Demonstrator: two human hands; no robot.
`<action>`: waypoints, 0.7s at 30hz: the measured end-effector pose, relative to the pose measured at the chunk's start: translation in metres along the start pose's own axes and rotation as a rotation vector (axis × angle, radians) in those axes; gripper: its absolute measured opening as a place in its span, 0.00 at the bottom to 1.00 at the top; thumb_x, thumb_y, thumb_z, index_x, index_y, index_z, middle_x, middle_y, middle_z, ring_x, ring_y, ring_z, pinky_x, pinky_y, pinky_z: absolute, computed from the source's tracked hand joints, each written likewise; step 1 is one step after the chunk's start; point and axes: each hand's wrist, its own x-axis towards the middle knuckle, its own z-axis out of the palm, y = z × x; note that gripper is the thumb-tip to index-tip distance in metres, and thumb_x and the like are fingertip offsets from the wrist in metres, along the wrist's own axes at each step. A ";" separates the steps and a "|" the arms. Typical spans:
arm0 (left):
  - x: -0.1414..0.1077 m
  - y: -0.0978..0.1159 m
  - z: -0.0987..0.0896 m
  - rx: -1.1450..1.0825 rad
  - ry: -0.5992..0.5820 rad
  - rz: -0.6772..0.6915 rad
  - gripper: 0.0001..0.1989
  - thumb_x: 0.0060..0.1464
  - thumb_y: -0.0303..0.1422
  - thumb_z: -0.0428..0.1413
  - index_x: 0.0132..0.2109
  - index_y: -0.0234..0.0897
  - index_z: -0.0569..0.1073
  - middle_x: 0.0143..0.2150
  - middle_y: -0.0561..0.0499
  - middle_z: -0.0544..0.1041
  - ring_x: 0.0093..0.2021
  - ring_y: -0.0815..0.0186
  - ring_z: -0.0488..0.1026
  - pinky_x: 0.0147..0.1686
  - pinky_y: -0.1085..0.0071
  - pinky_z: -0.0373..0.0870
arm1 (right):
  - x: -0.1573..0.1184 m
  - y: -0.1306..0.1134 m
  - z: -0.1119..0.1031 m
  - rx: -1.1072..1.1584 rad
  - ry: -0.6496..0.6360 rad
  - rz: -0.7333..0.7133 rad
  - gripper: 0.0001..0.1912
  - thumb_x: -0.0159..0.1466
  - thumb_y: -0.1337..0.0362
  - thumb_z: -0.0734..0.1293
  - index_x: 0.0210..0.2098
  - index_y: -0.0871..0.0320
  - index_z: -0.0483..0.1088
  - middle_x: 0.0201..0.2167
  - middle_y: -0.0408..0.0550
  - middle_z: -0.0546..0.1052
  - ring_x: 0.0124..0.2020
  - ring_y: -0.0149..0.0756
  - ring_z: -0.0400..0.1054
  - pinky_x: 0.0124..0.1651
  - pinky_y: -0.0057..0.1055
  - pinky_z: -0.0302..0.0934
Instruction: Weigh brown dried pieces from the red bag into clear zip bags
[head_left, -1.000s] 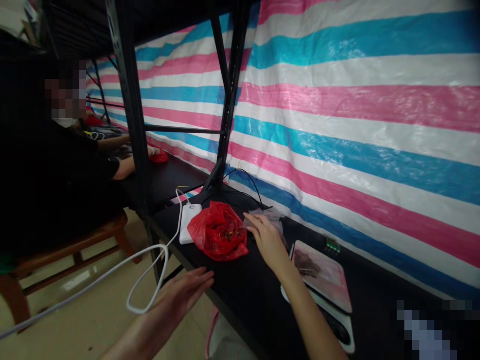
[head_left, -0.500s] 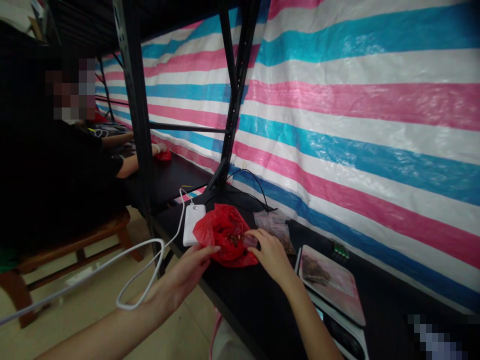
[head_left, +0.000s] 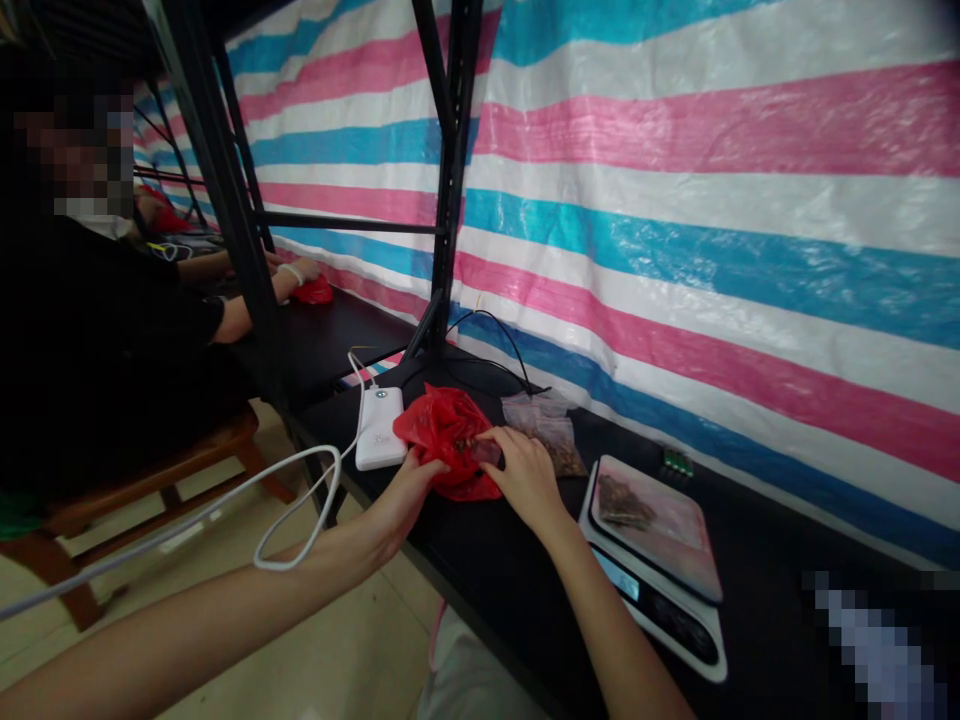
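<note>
A red plastic bag (head_left: 442, 415) lies open on the black table, with small brown pieces (head_left: 463, 441) inside. My left hand (head_left: 405, 495) grips the near left edge of this bag, thumb lying over the rim. Over the bag's right side, my right hand (head_left: 529, 475) pinches a small clear plastic piece (head_left: 487, 452), perhaps a scoop or cup; its exact kind I cannot make out. Just behind that hand lie clear zip bags (head_left: 559, 440) with brown contents. To the right, a white digital scale (head_left: 660, 620) bears another clear bag of brown pieces (head_left: 624, 503).
A white power bank (head_left: 380, 430) stands left of the red bag, its white cable (head_left: 300, 455) looping over my left forearm. Black shelf posts (head_left: 450, 180) rise behind. A small green item (head_left: 677, 461) sits beyond the scale. At left, a co-worker in black (head_left: 142, 300) handles something red.
The view has tilted down and shifted, so the scale's display now shows fully. My right hand and the clear piece stay at the red bag; my left hand still grips its edge.
</note>
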 end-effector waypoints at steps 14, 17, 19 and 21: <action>0.009 -0.002 0.008 0.133 0.159 0.169 0.21 0.39 0.26 0.55 0.46 0.32 0.69 0.41 0.48 0.76 0.39 0.63 0.73 0.41 0.70 0.68 | -0.001 0.002 0.010 0.221 0.069 0.094 0.16 0.53 0.68 0.68 0.41 0.52 0.65 0.39 0.45 0.74 0.38 0.38 0.69 0.40 0.33 0.59; 0.011 0.003 0.009 0.137 0.153 0.146 0.22 0.38 0.27 0.56 0.46 0.32 0.69 0.38 0.48 0.77 0.37 0.63 0.73 0.37 0.70 0.68 | -0.001 0.005 0.014 0.315 0.079 0.138 0.16 0.53 0.69 0.68 0.41 0.52 0.65 0.38 0.43 0.74 0.37 0.37 0.70 0.39 0.33 0.61; 0.012 0.005 0.011 0.124 0.142 0.129 0.22 0.38 0.27 0.56 0.45 0.32 0.69 0.37 0.48 0.77 0.36 0.63 0.73 0.36 0.71 0.68 | -0.001 0.006 0.015 0.355 0.083 0.157 0.16 0.53 0.69 0.67 0.41 0.52 0.65 0.38 0.43 0.74 0.36 0.37 0.70 0.39 0.33 0.62; 0.012 0.006 0.012 0.098 0.123 0.113 0.21 0.38 0.27 0.56 0.44 0.32 0.70 0.36 0.49 0.77 0.36 0.64 0.73 0.35 0.71 0.68 | -0.001 0.006 0.017 0.376 0.091 0.158 0.16 0.53 0.70 0.67 0.40 0.52 0.65 0.38 0.43 0.74 0.37 0.36 0.70 0.40 0.33 0.63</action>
